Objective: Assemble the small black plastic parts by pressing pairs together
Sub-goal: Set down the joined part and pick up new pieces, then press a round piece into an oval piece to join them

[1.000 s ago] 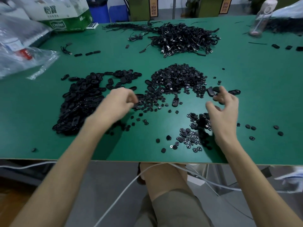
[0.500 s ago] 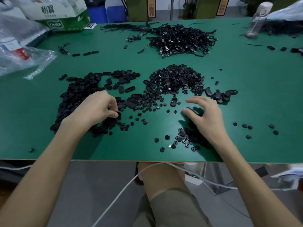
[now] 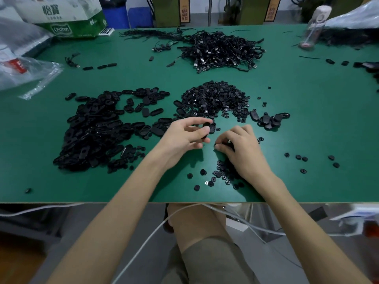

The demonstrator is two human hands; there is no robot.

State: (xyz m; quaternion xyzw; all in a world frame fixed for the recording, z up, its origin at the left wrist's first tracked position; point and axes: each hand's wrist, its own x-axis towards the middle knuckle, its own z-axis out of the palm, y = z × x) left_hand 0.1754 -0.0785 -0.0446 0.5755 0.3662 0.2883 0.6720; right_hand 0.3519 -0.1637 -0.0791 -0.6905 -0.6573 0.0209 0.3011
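Pinches a black oval plastic shell (image 3: 205, 128) between thumb and forefinger of the left hand (image 3: 184, 136), raised a little off the green table top (image 3: 307, 124), with the other fingers loosely bent underneath. Curls the right hand (image 3: 245, 149) in tight, knuckles up, fingertips (image 3: 219, 147) tucked down close to the table and just apart from the left thumb. Impossible to tell whether pinching a small piece or nothing, with only a dark speck visible at the tips. To the left of the left fingers, starting just beside the back of that hand: a broad heap of black oval plastic shells (image 3: 92, 130). Straight beyond both sets of fingertips, near: a mound of small round black plastic studs (image 3: 213, 97). Under and behind the right wrist: a loose scatter of the same round studs (image 3: 217, 175). Beyond the right knuckles and off to their right, near: a small cluster of black oval pieces (image 3: 268, 120). Well to the right of the right hand: a few stray round studs (image 3: 301, 158). Far beyond the fingers: a tangled heap of black cords (image 3: 221, 50). Far to the left of the left fingers: crumpled clear plastic bags (image 3: 26, 72) and, behind them, a green-and-white carton (image 3: 71, 19). Far to the right of the right fingers, at the back: a clear bottle (image 3: 314, 25) with a pale pink cap. Below the near table edge, back between the forearms: a white cable (image 3: 143, 244).
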